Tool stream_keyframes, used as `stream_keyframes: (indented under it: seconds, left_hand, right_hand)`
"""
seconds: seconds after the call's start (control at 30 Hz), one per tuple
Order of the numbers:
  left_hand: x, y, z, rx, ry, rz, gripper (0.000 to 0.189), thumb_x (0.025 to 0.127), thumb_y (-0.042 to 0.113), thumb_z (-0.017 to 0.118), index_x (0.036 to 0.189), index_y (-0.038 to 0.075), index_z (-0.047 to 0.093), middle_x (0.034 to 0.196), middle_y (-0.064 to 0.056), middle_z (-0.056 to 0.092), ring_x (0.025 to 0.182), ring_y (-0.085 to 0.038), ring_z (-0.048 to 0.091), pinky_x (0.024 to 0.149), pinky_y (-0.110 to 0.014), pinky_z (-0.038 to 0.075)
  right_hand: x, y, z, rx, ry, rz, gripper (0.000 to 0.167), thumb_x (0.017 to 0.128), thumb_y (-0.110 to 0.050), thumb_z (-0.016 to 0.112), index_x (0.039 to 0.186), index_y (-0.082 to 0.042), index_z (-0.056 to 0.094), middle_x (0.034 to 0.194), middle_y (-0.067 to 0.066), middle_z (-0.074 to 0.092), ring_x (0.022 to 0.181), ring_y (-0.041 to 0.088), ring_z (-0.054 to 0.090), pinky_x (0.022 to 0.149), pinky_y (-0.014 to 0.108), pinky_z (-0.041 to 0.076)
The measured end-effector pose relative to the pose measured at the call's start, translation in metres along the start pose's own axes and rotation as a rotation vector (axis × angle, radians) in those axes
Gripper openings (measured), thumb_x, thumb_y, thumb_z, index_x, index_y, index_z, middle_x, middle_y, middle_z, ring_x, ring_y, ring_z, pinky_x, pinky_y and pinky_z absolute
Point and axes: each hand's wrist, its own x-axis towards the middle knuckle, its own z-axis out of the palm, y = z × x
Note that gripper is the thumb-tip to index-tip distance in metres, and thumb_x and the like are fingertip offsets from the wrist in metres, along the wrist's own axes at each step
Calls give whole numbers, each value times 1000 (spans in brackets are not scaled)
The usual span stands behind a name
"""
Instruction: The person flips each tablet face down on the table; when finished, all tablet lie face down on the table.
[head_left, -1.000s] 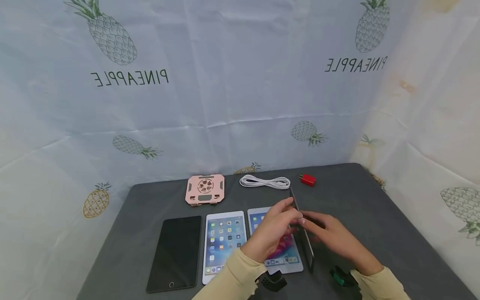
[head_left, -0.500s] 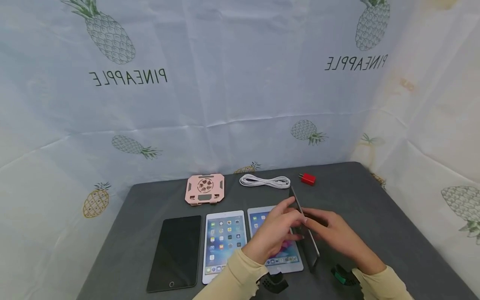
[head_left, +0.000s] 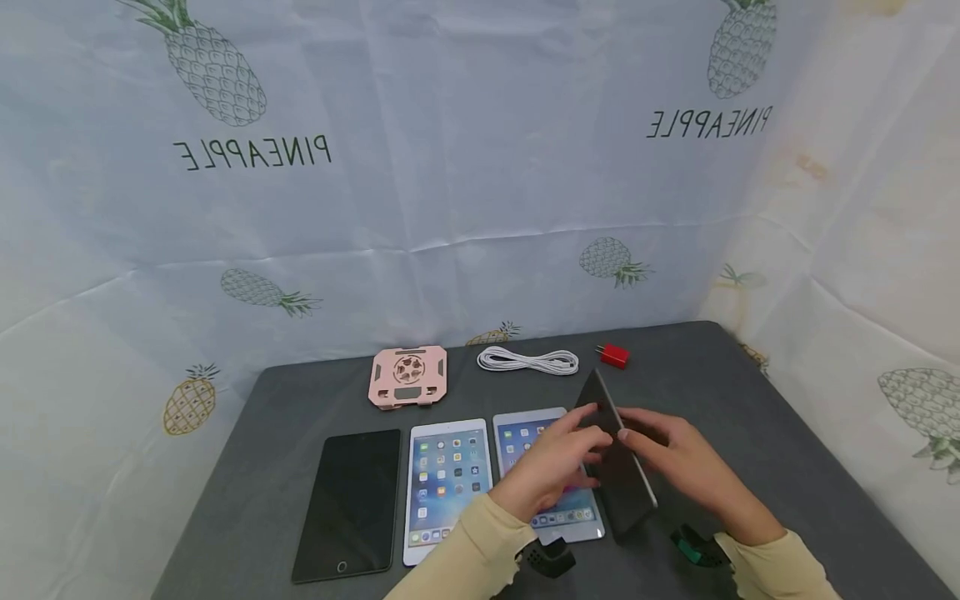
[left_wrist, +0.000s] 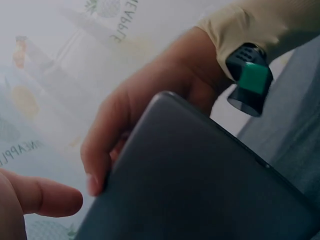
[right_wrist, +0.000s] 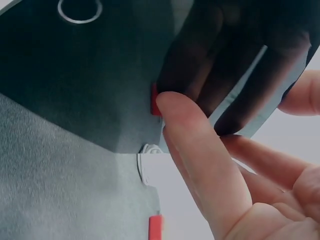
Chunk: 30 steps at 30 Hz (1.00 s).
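Observation:
A dark tablet (head_left: pixel 626 483) stands tilted on its long edge between both hands, its grey back facing left. My right hand (head_left: pixel 682 458) holds it from the right, with the thumb tip at its upper edge. In the right wrist view a fingertip (right_wrist: pixel 175 107) lies against the glossy screen, which mirrors the hand. My left hand (head_left: pixel 551 467) is at the back side, fingers loosely bent and close to the tablet. One left digit (left_wrist: pixel 55 197) appears just off the tablet's edge in the left wrist view. Whether the other left fingers touch the tablet is unclear.
A white tablet (head_left: pixel 447 492) and a second white tablet (head_left: pixel 517 429), both screens lit, lie beside a black tablet (head_left: pixel 348 508). Behind them are a pink case (head_left: pixel 408 377), a coiled white cable (head_left: pixel 527 361) and a red charger plug (head_left: pixel 615 356). A pineapple-print curtain (head_left: pixel 450 167) hangs behind.
The held tablet has tilted rightward, showing more of its grey back, and its near end has swung right. My right hand has moved slightly right; my left fingers have spread a little.

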Motion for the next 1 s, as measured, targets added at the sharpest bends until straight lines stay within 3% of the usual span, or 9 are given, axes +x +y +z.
stream_keyframes:
  seconds: [0.17,0.33,0.57,0.77,1.0]
  left_hand:
    - [8,-9,2,48,23,-42,68,98,24,69,161,10,48,148,-16,61,133,-43,58,110,-78,45]
    - [11,-16,6,127,51,-44,65,98,26,70,158,9,52,150,-16,61,133,-40,61,110,-77,47]
    - [9,-21,10,195,78,-48,64,98,28,72,156,9,55,159,-16,55,136,-38,59,112,-70,50]
    - [6,-25,11,308,94,-12,63,96,30,72,154,10,57,159,-12,55,137,-35,57,118,-66,46]
    - [7,-26,15,305,100,17,64,94,30,72,152,6,58,156,-12,57,133,-31,60,118,-65,46]
  right_hand:
    - [-6,-3,-6,-75,56,-12,56,110,-32,64,159,-7,52,149,23,66,125,35,72,86,28,63]
    - [-12,0,-16,-177,109,-32,56,109,-34,66,160,-15,52,147,20,68,127,38,71,85,24,61]
    - [-19,19,-30,-366,161,-16,54,109,-27,66,158,-8,55,149,24,65,128,44,69,90,44,65]
    - [-13,36,-33,-454,153,115,58,109,-29,66,156,2,53,140,28,67,117,42,71,85,54,61]
    - [-6,45,-30,-445,136,225,67,107,-36,67,152,12,52,133,32,70,110,39,73,82,52,61]
